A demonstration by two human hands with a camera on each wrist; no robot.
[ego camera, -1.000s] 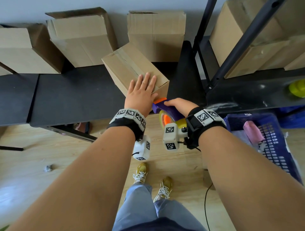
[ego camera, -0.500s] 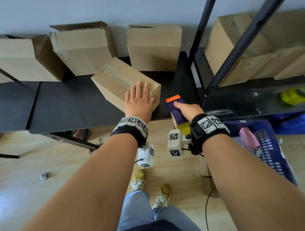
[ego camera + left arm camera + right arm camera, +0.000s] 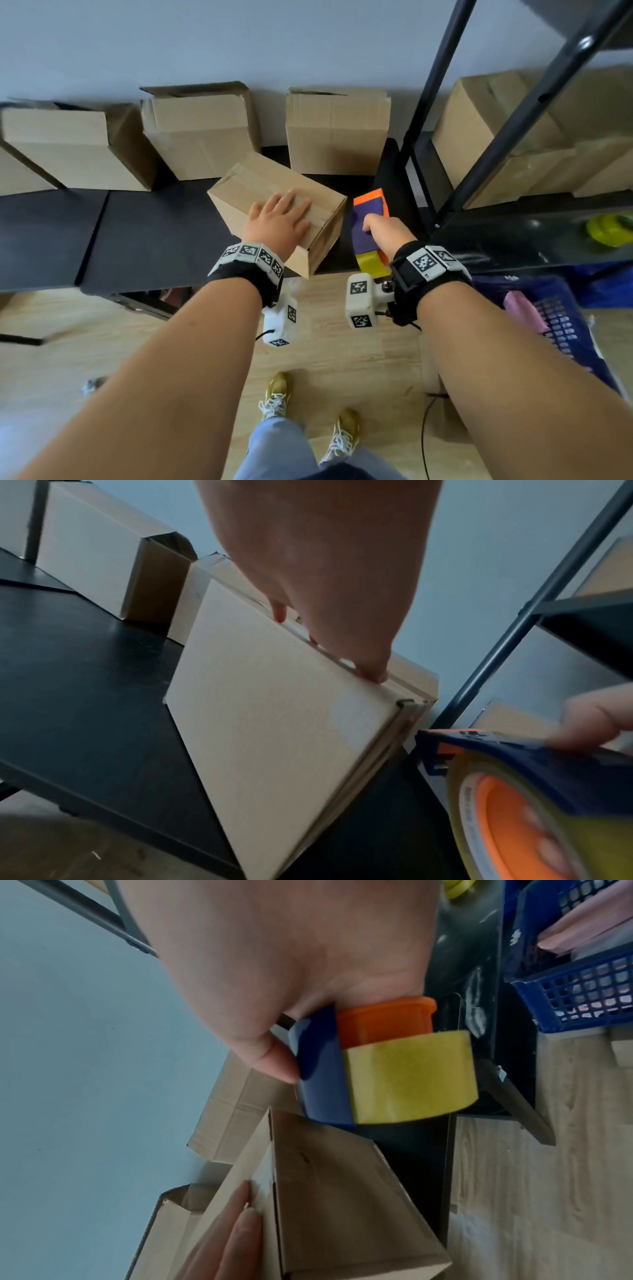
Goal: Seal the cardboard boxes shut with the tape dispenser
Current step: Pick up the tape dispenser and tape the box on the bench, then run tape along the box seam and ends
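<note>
A closed cardboard box sits skewed on the black table, one corner past the front edge. My left hand lies flat on its top with straight fingers. Just right of the box, my right hand grips the blue and orange tape dispenser, loaded with a yellowish tape roll. The dispenser hangs over the table beside the box, not touching it.
Three open boxes stand along the wall behind. A black metal rack with more boxes and a yellow tape roll rises at the right. A blue basket sits on the wooden floor below it.
My right hand has lifted the dispenser off the box's near end and swung it to the right side. The left hand has stayed flat on the box, which has turned slightly.
</note>
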